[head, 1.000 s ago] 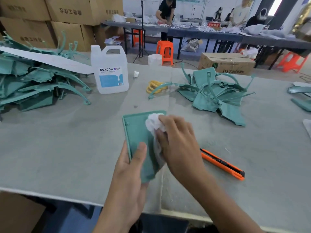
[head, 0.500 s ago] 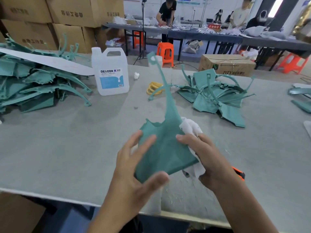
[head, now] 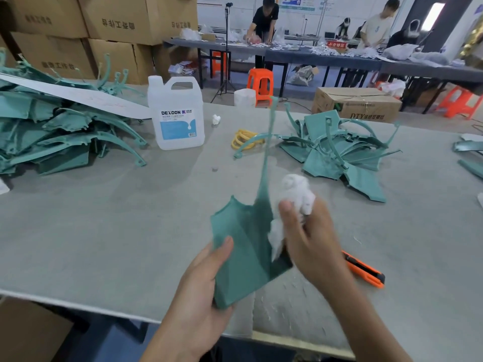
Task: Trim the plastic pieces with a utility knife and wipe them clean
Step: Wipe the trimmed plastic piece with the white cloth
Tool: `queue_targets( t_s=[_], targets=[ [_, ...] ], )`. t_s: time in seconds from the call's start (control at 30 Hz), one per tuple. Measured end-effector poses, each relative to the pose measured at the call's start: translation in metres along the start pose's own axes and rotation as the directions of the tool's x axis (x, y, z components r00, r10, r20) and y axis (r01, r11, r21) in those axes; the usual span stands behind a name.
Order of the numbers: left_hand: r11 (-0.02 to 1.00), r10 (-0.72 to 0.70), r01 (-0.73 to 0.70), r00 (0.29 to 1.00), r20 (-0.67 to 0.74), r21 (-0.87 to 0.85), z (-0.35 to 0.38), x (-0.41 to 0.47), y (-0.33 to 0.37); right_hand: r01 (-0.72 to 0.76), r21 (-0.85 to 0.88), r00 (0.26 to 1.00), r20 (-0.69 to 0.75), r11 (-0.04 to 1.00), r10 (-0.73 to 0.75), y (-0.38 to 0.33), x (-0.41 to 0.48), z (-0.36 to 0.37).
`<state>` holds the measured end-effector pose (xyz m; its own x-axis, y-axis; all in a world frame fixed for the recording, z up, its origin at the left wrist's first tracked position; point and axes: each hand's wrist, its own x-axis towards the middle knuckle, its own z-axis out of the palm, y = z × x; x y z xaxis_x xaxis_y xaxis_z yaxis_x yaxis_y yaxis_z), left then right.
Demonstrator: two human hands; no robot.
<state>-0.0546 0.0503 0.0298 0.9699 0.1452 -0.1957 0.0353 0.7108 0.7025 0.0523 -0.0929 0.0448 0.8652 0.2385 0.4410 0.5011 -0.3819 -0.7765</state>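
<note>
The left hand grips the teal plastic piece by its lower corner — the right hand pinches a white cloth against it. Right of that grip lies the orange utility knife; beyond, leftward, a jug reads DEXCON.

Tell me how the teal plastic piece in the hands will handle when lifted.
Probably light: the left hand holds the flat teal plastic piece up by its lower corner. Likely stiff: its long thin arm stands upright without drooping. That slim arm may flex or snap if pushed sideways.
</note>
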Motion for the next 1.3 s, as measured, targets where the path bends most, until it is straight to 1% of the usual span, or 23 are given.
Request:
queue_targets(
  t_s=[0.03, 0.1, 0.13, 0.2, 0.27, 0.3, 0.37, 0.4, 0.5, 0.57, 0.6, 0.7, 0.77, 0.8, 0.9, 0.97, 1.03, 1.07, 1.1, 1.17, 1.2, 1.27, 1.3],
  targets=[
    [1.0, -0.018, 0.018, 1.0, 0.0, 0.004, 0.006, 0.0, -0.002, 0.03, -0.074, 0.996, 0.082, 0.997, -0.024, -0.006, -0.005, 0.013],
    [0.999, -0.022, 0.023, 0.999, -0.036, 0.043, 0.018, 0.003, -0.002, 0.015, -0.229, 0.978, 0.205, 0.973, 0.033, -0.017, -0.024, 0.037],
    [0.998, -0.016, 0.02, 0.998, -0.056, 0.055, 0.023, 0.005, -0.001, 0.011, -0.23, 0.973, 0.227, 0.973, 0.043, -0.022, -0.032, 0.043],
    [0.999, 0.003, -0.001, 0.998, -0.062, 0.038, 0.025, 0.008, 0.0, 0.049, -0.119, 0.962, 0.274, 0.992, -0.015, -0.034, -0.049, 0.051],
    [0.997, 0.078, -0.078, 0.993, -0.088, 0.008, 0.023, 0.007, -0.001, 0.154, -0.014, 0.954, 0.263, 0.988, -0.145, -0.041, -0.061, 0.057],
    [0.992, 0.125, -0.126, 0.987, -0.099, -0.006, 0.021, 0.008, -0.003, 0.171, 0.021, 0.951, 0.257, 0.985, -0.171, -0.042, -0.061, 0.058],
    [0.994, 0.02, -0.025, 0.999, -0.045, -0.109, 0.02, 0.009, -0.004, 0.111, 0.057, 0.966, 0.23, 0.992, -0.121, -0.04, -0.052, 0.059],
    [0.992, -0.02, 0.017, 0.999, -0.025, -0.122, 0.018, 0.01, -0.006, 0.083, 0.063, 0.979, 0.18, 0.995, -0.093, -0.037, -0.045, 0.06],
    [0.995, -0.058, 0.058, 0.998, 0.003, -0.085, 0.013, 0.009, -0.014, -0.031, 0.136, 0.999, 0.046, 0.99, 0.025, -0.025, -0.026, 0.061],
    [0.993, -0.072, 0.072, 0.997, -0.002, -0.09, 0.016, 0.01, -0.017, -0.084, 0.179, 0.995, 0.066, 0.98, 0.073, -0.023, -0.028, 0.062],
    [0.99, -0.072, 0.068, 0.997, -0.024, -0.125, 0.016, 0.011, -0.017, -0.059, 0.166, 0.996, 0.078, 0.984, 0.046, -0.024, -0.034, 0.062],
    [0.972, -0.038, 0.015, 0.995, -0.096, -0.233, 0.006, 0.018, -0.008, 0.099, 0.081, 0.985, 0.13, 0.992, -0.109, -0.028, -0.062, 0.061],
    [0.971, -0.031, 0.014, 0.997, -0.069, -0.24, 0.005, 0.018, 0.001, 0.168, 0.062, 0.972, 0.156, 0.984, -0.176, -0.026, -0.076, 0.06],
    [0.971, -0.032, 0.017, 0.998, -0.061, -0.237, 0.005, 0.017, 0.003, 0.171, 0.077, 0.972, 0.149, 0.982, -0.181, -0.023, -0.077, 0.058],
    [0.975, 0.034, -0.048, 0.997, -0.066, -0.215, 0.005, 0.016, 0.005, 0.087, 0.074, 0.994, 0.056, 0.993, -0.091, -0.01, -0.063, 0.054],
    [0.977, 0.123, -0.126, 0.992, -0.028, -0.174, 0.006, 0.013, 0.003, -0.039, 0.052, 0.999, 0.007, 0.998, 0.039, 0.004, -0.045, 0.051],
    [0.98, 0.13, -0.136, 0.99, -0.05, -0.148, 0.009, 0.009, 0.0, -0.184, 0.062, 0.983, 0.006, 0.981, 0.184, 0.012, -0.031, 0.047],
    [0.98, 0.11, -0.12, 0.991, -0.07, -0.161, 0.009, 0.009, -0.002, -0.208, 0.057, 0.978, 0.016, 0.977, 0.207, 0.013, -0.03, 0.046],
    [0.977, 0.091, -0.106, 0.992, -0.09, -0.185, 0.009, 0.009, -0.003, -0.173, 0.013, 0.985, 0.025, 0.985, 0.172, 0.011, -0.034, 0.046],
    [0.969, 0.04, -0.071, 0.99, -0.136, -0.237, 0.009, 0.009, -0.001, 0.019, -0.114, 0.999, 0.052, 0.993, -0.013, -0.002, -0.05, 0.048],
    [0.969, -0.011, -0.024, 0.99, -0.139, -0.247, 0.009, 0.009, 0.0, 0.125, -0.14, 0.99, 0.08, 0.982, -0.114, -0.008, -0.061, 0.049],
    [0.963, -0.106, 0.073, 0.988, -0.116, -0.26, 0.006, 0.007, 0.0, 0.3, -0.092, 0.947, 0.15, 0.95, -0.284, -0.01, -0.078, 0.046],
    [0.957, -0.136, 0.102, 0.985, -0.108, -0.27, 0.004, 0.006, 0.0, 0.342, -0.062, 0.928, 0.179, 0.937, -0.327, -0.007, -0.077, 0.042]
  ],
)
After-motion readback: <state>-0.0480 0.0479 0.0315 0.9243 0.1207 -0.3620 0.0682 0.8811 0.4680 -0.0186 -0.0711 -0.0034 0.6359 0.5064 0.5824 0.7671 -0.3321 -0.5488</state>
